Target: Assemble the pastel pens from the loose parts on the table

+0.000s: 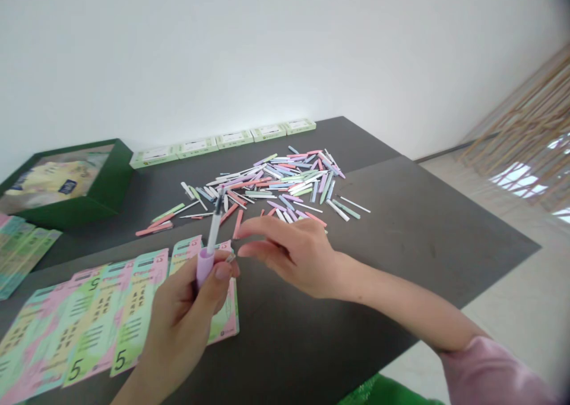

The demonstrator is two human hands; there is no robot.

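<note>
My left hand (191,310) is closed around a lilac pen barrel (205,265), held upright. A whitish pen refill (214,230) with a dark tip stands up out of the barrel's open end. Something small and clear (230,257) shows by the left thumb and fingertips; its kind is hard to tell. To the right, my right hand (298,253) hovers over the table with thumb and forefinger apart and nothing visible between them. Its other fingers are largely hidden. Beyond the hands lies a loose pile of pen parts (276,182) in white, lilac, green, blue and coral.
Printed pink and green packs (102,322) overlap on the dark table (401,215) at the left. A green box (107,185) with packaged items stands behind them. Flat light-green boxes (196,147) line the wall. More packs (27,253) sit at the far left edge.
</note>
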